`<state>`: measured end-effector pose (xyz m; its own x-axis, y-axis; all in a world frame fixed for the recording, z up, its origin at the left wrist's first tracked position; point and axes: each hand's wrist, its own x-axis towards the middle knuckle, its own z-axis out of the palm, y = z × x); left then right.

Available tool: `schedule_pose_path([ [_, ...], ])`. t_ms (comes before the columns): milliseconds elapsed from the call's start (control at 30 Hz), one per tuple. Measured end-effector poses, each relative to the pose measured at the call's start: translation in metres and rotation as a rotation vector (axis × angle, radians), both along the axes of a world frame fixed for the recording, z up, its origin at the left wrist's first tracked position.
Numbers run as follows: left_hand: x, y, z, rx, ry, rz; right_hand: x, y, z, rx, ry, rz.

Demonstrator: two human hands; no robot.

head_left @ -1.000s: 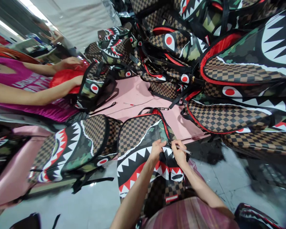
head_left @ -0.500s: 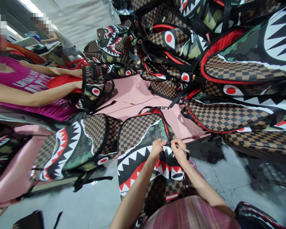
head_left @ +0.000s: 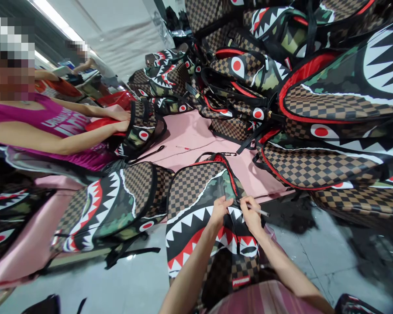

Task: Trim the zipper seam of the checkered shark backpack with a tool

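Observation:
A checkered and camouflage backpack [head_left: 196, 183] with a shark-mouth print lies in front of me, its red-lined zip opening running down the right side. My left hand [head_left: 220, 210] is closed on the backpack's edge beside that opening, thumb pointing toward the other hand. Close by on the right, my right hand [head_left: 250, 212] pinches at the zip edge. A thin, pale pen-like tool [head_left: 263, 213] sticks out of the right hand's grip; its tip is hidden. What exactly lies between the fingertips is too small to make out.
Piled backpacks [head_left: 334, 161] rise on the right and at the back. Another backpack [head_left: 108, 205] lies at my left. Across the pink table [head_left: 186, 131], a co-worker in a magenta top [head_left: 59, 126] has both hands at a small backpack [head_left: 140, 131]. Grey floor shows below.
The whole view has shifted slightly, so things appear a little lower and farther right. Both hands stay at nearly the same place on the backpack's zip edge.

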<state>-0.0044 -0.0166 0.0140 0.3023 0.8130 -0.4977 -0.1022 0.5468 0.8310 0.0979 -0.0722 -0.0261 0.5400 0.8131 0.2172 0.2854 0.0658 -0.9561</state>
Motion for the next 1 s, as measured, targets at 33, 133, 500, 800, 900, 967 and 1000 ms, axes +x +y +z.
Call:
schedule_pose_path([
  [33, 0.0001, 0.0, 0.0003, -0.001, -0.002, -0.001, -0.0002, 0.0001, 0.0001, -0.002, -0.006, -0.001],
  [133, 0.0001, 0.0, 0.0008, -0.003, 0.0, -0.001, -0.0004, 0.0003, 0.0004, -0.004, -0.026, 0.009],
  [500, -0.0009, -0.0013, 0.0014, 0.007, 0.008, -0.009, -0.0013, -0.0008, 0.003, -0.006, -0.034, -0.004],
  [800, -0.0012, -0.0005, -0.0031, -0.004, 0.009, 0.009, -0.0007, -0.0005, 0.0012, -0.006, -0.021, 0.003],
  [900, -0.0017, 0.0006, -0.0053, -0.004, 0.013, 0.01, -0.0008, -0.0007, 0.0011, -0.004, -0.011, 0.002],
  [967, -0.0018, 0.0013, -0.0061, -0.006, 0.014, 0.01, -0.0008, -0.0007, 0.0008, -0.006, -0.005, -0.005],
  [1000, -0.0018, 0.0015, -0.0062, -0.007, 0.013, 0.011, -0.0007, -0.0007, 0.0006, -0.006, -0.005, -0.005],
])
